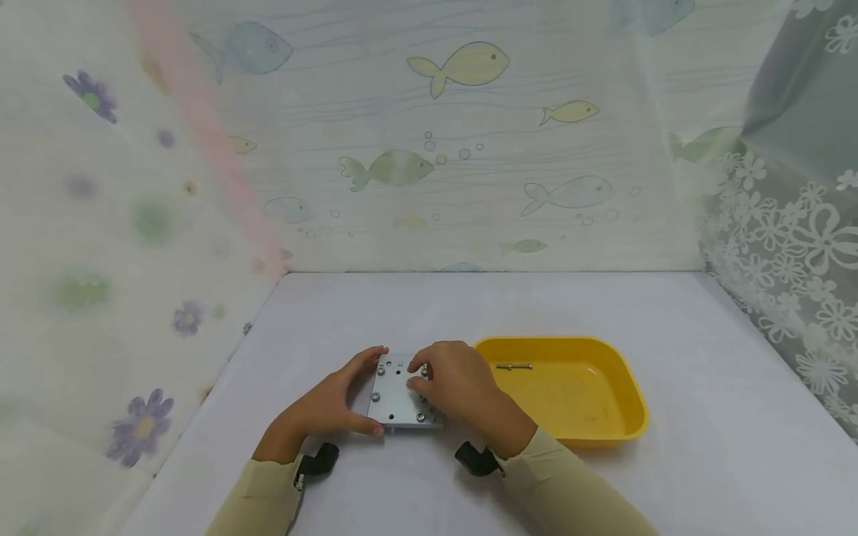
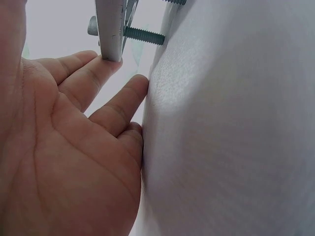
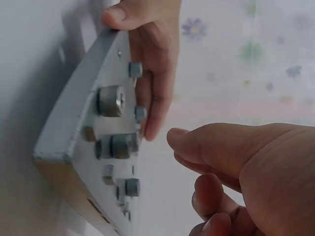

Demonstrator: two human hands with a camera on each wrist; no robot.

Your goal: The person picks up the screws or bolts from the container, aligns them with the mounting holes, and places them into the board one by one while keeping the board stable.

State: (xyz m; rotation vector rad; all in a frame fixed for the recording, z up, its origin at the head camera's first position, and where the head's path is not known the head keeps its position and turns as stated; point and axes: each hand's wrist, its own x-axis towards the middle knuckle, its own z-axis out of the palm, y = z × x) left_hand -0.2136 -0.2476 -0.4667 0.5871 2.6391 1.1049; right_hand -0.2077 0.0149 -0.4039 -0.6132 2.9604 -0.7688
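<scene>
We've got a fish-print sheet (image 1: 389, 223) hanging behind the bench's far edge, a flower-print sheet (image 1: 154, 283) along the left edge and white floral lace (image 1: 798, 298) along the right.

Bench (image 1: 369, 313) is white.

Yellow tray (image 1: 550, 429) sits on it, right of centre, well short of the far edge.

Right hand (image 1: 462, 383) hangs over the plate's right half; fingers loosely bent, thumb and forefinger close together, clear of the plate in the right wrist view. We see nothing in its grasp.

Left hand (image 1: 328, 406) grasps the plate's left side, thumb at the near left corner, fingertips at the far left corner.

Metal plate (image 1: 398, 402) is over the bench, just left of the tray's left edge. We see small holes in its top.

Bolts (image 1: 375, 397) stand in it, heads up, near the left and right edges. From the left wrist, a threaded shank (image 2: 142, 35) pokes out of the underside toward the bench; we can't tell if it touches.

One loose bolt (image 1: 516, 366) lies in the tray, near its far left corner.
</scene>
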